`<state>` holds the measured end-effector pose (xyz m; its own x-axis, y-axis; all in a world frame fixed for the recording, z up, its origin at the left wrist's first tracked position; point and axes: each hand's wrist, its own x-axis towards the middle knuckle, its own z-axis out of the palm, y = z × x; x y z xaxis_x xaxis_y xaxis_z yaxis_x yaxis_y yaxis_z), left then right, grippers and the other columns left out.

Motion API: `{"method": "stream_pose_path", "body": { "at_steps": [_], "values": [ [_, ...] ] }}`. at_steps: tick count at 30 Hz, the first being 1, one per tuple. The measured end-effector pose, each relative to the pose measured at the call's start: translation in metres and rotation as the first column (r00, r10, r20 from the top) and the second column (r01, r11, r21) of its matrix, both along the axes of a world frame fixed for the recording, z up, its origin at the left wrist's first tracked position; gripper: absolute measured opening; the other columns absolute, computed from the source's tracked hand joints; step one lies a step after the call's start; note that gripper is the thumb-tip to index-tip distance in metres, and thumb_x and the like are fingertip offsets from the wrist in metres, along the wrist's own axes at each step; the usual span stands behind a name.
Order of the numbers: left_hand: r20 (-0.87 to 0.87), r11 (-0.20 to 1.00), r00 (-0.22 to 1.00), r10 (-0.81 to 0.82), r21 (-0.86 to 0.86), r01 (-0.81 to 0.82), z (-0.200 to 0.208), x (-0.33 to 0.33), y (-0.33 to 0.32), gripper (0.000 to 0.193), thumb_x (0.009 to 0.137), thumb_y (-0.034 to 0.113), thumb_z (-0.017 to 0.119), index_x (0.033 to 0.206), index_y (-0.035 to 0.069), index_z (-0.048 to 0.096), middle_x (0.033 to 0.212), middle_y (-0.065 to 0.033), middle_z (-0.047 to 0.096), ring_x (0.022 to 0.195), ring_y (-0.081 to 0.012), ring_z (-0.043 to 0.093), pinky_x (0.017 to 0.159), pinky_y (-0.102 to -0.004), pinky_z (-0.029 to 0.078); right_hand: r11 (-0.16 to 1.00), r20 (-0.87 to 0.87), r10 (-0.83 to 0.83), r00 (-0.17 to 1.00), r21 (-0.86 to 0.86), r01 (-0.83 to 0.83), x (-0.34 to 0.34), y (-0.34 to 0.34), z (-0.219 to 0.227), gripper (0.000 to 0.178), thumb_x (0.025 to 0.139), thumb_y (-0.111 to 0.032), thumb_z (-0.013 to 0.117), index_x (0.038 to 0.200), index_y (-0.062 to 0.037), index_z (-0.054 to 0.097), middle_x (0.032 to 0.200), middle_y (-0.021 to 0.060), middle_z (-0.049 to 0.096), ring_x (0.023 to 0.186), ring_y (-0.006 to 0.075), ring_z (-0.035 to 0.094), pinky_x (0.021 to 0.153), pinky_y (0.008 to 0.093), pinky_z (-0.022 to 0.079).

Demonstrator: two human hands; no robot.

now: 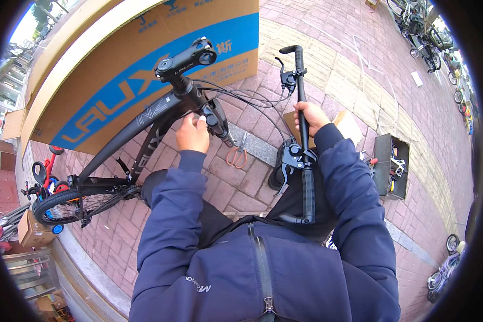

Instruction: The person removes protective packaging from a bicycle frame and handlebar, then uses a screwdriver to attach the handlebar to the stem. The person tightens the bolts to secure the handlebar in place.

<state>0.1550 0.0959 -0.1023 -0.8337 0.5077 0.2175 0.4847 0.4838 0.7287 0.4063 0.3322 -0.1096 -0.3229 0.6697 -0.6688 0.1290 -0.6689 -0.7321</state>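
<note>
Handlebar in the right hand, left hand at the fork of a bicycle

The bicycle frame (129, 131) stands on the left side of the brick pavement (241, 201), its rear wheel (51, 209) toward the kerb edge at the lower left. The handlebar (305, 138) lies apart from the stem (185, 63), held above the pavement before the person's right knee and linked to the frame by looping cables (252, 102). The right hand (315, 118) wraps around the bar between the two brake levers, the upper (280, 70) and the lower (284, 185). The left hand (192, 134) bends in at the fork (216, 123), just below the head of the frame; its fingertips are partly hidden, so whether they pinch or merely rest there cannot be told. A large carton (236, 64) stands behind the frame; an open toolbox (382, 161) lies to the right, near the edge of the yellow paving.

Good practice here, as judged from this position, is to carry the bar near its middle, so that neither lever knocks the pavement; to leave the cables slack, untwisted and free of the fork; and to steady the front end with the left hand, since the fork is likely to swivel under a cable's pull.
</note>
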Motion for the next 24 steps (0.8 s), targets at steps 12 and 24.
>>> {"method": "stream_pose_path", "body": {
  "at_steps": [12, 24],
  "values": [
    [-0.286, 0.869, 0.957, -0.052, 0.459, 0.184, 0.1, -0.045, -0.001, 0.032, 0.09, 0.006, 0.064, 0.121, -0.004, 0.063, 0.108, -0.0153, 0.07, 0.095, -0.0224, 0.067, 0.089, -0.034, 0.052, 0.976, 0.116, 0.163, 0.98, -0.165, -0.143, -0.067, -0.005, -0.13, 0.014, 0.091, -0.015, 0.064, 0.093, -0.0032, 0.056, 0.076, 0.0088, 0.058, 0.063, 0.0223, 0.06, 0.055, 0.0395, 0.054],
    [-0.242, 0.822, 0.914, -0.327, 0.403, 0.401, 0.082, -0.062, 0.001, 0.047, 0.099, 0.029, 0.059, 0.128, -0.009, 0.057, 0.119, -0.0149, 0.065, 0.107, -0.0213, 0.062, 0.096, -0.0324, 0.047, 0.86, 0.351, 0.462, 0.815, 0.048, -0.508, -0.127, -0.068, -0.246, 0.041, 0.092, -0.035, 0.064, 0.078, 0.0038, 0.069, 0.07, 0.0156, 0.07, 0.066, 0.0268, 0.072, 0.066, 0.0393, 0.056]
  ]
}}
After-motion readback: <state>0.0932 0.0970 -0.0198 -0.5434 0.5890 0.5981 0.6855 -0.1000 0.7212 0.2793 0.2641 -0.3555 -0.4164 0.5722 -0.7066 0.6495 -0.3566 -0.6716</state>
